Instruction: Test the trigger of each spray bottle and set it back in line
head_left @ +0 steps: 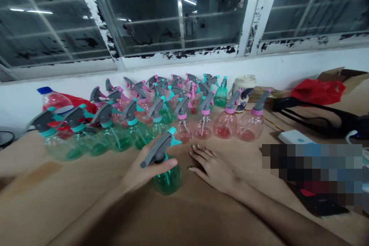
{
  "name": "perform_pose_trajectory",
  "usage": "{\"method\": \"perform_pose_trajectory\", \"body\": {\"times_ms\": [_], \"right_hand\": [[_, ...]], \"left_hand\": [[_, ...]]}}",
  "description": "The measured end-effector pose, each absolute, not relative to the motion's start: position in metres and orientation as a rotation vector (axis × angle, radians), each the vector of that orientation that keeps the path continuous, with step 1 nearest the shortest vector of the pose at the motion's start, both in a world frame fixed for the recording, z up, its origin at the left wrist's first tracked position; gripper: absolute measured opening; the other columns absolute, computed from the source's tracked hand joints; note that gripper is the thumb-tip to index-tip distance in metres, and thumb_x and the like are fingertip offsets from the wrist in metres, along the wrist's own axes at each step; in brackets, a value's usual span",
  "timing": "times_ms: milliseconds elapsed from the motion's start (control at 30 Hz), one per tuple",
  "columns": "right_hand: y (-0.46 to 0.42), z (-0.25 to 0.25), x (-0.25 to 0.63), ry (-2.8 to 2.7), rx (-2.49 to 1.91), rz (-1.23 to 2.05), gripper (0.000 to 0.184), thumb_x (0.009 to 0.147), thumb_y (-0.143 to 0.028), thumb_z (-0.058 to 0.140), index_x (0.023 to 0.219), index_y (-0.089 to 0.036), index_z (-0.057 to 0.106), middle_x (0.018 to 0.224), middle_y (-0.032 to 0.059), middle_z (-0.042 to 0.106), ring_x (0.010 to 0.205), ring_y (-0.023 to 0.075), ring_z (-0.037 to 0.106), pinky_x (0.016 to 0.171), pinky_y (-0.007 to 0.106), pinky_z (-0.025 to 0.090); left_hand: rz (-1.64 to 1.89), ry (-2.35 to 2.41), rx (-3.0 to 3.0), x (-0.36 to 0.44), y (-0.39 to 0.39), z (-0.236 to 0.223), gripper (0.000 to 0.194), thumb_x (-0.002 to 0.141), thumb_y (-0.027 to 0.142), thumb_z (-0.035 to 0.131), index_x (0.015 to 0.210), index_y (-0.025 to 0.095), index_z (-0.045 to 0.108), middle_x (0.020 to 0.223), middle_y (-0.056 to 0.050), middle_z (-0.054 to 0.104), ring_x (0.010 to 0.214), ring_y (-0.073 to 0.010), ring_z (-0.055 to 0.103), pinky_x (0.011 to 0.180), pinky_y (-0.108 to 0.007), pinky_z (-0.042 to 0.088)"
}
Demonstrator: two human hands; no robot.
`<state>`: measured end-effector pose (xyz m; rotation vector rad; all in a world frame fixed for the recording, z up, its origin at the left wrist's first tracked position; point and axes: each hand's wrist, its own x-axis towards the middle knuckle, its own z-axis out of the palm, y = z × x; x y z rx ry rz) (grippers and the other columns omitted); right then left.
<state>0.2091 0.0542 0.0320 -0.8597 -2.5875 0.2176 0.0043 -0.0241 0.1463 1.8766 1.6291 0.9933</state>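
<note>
My left hand (145, 167) is wrapped round a green spray bottle (167, 178) with a grey trigger head and turquoise nozzle. The bottle is tilted slightly, near the middle of the table, and my fingers behind it are hidden. To its right, my right hand (215, 167) rests palm down on the tabletop with its fingers stretched out, holding nothing. Just beyond my hands stands a front row of spray bottles: clear green ones with turquoise collars, such as a green bottle (117, 138) on the left, and pink ones, such as a pink bottle (226, 125), on the right.
More pink and green bottles crowd behind the front row, against the white wall (276, 67). A patterned cup (243, 90) stands at the back. Rightward lie a red plastic bag (317, 91), a black strap (314, 113), a white device (296, 137) and a dark phone (325, 203).
</note>
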Motion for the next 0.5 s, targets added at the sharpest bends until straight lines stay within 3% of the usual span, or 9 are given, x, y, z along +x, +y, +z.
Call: {"method": "perform_pose_trajectory", "body": {"times_ms": [133, 200, 300, 500], "right_hand": [[0.053, 0.034, 0.210, -2.611, -0.847, 0.180, 0.050, 0.091, -0.044, 0.038, 0.130, -0.014, 0.047, 0.135, 0.0117, 0.048, 0.126, 0.0248, 0.040, 0.102, 0.045, 0.037], [0.052, 0.033, 0.211, -2.617, -0.833, 0.171, 0.050, 0.091, -0.044, 0.038, 0.129, -0.013, 0.047, 0.134, 0.0132, 0.048, 0.125, 0.0259, 0.042, 0.101, 0.047, 0.037], [0.053, 0.028, 0.211, -2.614, -0.819, 0.170, 0.050, 0.090, -0.046, 0.038, 0.129, -0.016, 0.048, 0.133, 0.0117, 0.050, 0.124, 0.0257, 0.043, 0.102, 0.048, 0.036], [0.049, 0.017, 0.212, -2.630, -0.885, 0.183, 0.058, 0.084, -0.057, 0.040, 0.127, -0.019, 0.050, 0.134, 0.0102, 0.049, 0.123, 0.0282, 0.043, 0.102, 0.049, 0.035]], "left_hand": [[0.977, 1.656, 1.941, -0.001, -0.036, 0.139, 0.066, 0.070, 0.037, 0.068, 0.130, 0.030, 0.041, 0.107, -0.005, 0.064, 0.092, -0.0237, 0.062, 0.080, -0.037, 0.051], [0.889, 1.682, 1.986, 0.000, -0.045, 0.134, 0.067, 0.068, 0.040, 0.070, 0.129, 0.030, 0.042, 0.117, -0.005, 0.060, 0.104, -0.0272, 0.057, 0.090, -0.042, 0.046], [0.796, 1.704, 2.004, 0.000, -0.060, 0.131, 0.055, 0.071, 0.043, 0.067, 0.121, 0.025, 0.051, 0.117, -0.008, 0.059, 0.109, -0.0292, 0.054, 0.095, -0.047, 0.041], [0.664, 1.783, 2.012, -0.023, -0.096, 0.148, 0.054, 0.070, 0.042, 0.069, 0.117, 0.021, 0.053, 0.113, -0.009, 0.056, 0.109, -0.0268, 0.051, 0.098, -0.042, 0.041]]}}
